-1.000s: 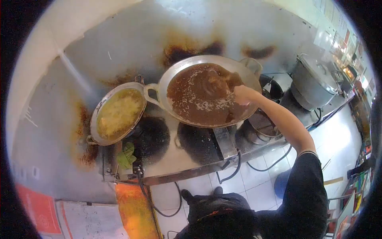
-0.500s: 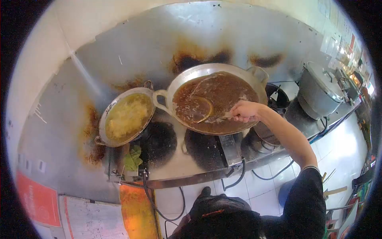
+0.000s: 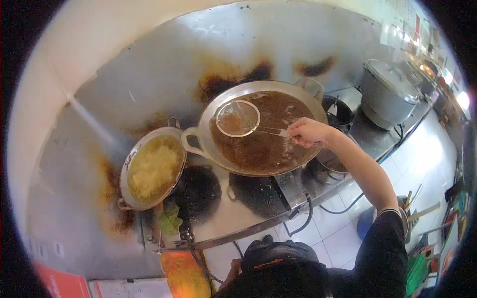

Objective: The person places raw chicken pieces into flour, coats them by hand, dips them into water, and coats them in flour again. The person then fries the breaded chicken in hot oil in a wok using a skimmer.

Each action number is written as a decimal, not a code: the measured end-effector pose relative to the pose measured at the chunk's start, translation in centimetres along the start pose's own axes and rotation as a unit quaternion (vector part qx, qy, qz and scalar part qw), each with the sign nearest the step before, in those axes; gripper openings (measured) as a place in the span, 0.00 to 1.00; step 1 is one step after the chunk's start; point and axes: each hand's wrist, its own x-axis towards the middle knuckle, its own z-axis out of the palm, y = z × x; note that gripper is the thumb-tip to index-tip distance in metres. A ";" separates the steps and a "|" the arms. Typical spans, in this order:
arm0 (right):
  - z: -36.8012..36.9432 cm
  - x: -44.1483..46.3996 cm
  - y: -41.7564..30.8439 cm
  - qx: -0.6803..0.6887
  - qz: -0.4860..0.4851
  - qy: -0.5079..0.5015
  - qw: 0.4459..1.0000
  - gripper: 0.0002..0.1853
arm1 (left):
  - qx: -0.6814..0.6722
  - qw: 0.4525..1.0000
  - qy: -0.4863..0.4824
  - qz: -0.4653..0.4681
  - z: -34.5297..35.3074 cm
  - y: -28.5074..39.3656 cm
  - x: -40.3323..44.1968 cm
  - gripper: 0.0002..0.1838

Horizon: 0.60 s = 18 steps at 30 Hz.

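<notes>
My right hand (image 3: 310,133) is closed around the handle of a round wire-mesh skimmer (image 3: 238,118). Its mesh sits above the left side of the dark brown liquid (image 3: 271,144) in a large two-handled metal wok (image 3: 278,88); bits in the mesh are too unclear to name. At the lower edge of my body a small part of my left hand (image 3: 233,271) shows, with its fingers hidden. To the left of the large wok stands a smaller wok (image 3: 124,191) of yellowish oil with pale, lumpy food (image 3: 156,169) in it.
A lidded grey pot (image 3: 390,94) stands at the right on the stove counter (image 3: 233,214). A black burner (image 3: 338,111) lies between pot and wok. Green leaves (image 3: 170,220) rest at the counter's front left. Hoses hang below, and a blue bucket (image 3: 366,223) is on the floor.
The skimmer has come up out of the brown liquid and moved slightly left and away from me. The view has tilted and shifted a little. My right hand keeps its hold on the handle.
</notes>
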 end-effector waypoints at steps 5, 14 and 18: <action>-1.0 -3.4 0.9 0.011 0.029 0.072 0.997 0.11 | 0.035 0.999 -0.018 0.000 -1.2 -0.4 1.7 0.20; -3.2 -12.0 6.7 -0.042 -0.015 0.293 0.955 0.11 | 0.073 0.996 -0.034 -0.026 -2.4 -1.4 3.9 0.20; -1.1 -15.3 10.2 -0.073 0.023 0.447 0.891 0.15 | 0.083 0.995 -0.034 -0.045 -3.6 -1.6 5.8 0.20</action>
